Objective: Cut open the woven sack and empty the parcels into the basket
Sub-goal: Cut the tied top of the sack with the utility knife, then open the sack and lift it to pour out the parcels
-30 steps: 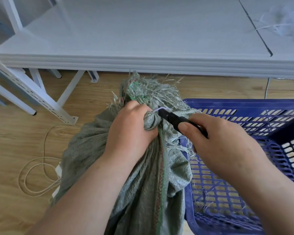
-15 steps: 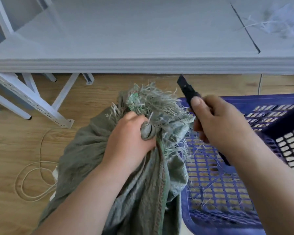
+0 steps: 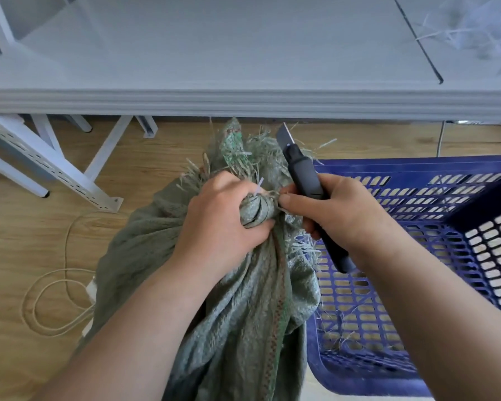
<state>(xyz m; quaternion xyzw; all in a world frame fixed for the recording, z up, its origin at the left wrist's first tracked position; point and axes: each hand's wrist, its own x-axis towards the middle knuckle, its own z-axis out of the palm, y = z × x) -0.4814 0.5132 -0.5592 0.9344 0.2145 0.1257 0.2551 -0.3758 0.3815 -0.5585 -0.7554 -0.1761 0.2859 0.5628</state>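
Note:
A grey-green woven sack [image 3: 237, 308] stands on the floor in front of me, its frayed top bunched into a neck. My left hand [image 3: 217, 224] grips that neck from the left. My right hand [image 3: 339, 218] holds a black utility knife [image 3: 304, 180], its blade pointing up and away. The thumb and fingertip of that hand pinch at the tie on the neck. A blue plastic basket [image 3: 417, 180] with slotted walls sits right of the sack and touches it. No parcels are visible.
A grey table [image 3: 243, 53] runs across the top, with white shreds [image 3: 475, 27] at its far right. White metal legs [image 3: 55, 166] stand at the left on a wooden floor. A loop of pale cord [image 3: 49, 302] lies left of the sack.
A second ago the knife blade was at the sack's neck. My right hand then lifted it away, and now has come back beside the neck with the blade pointing up.

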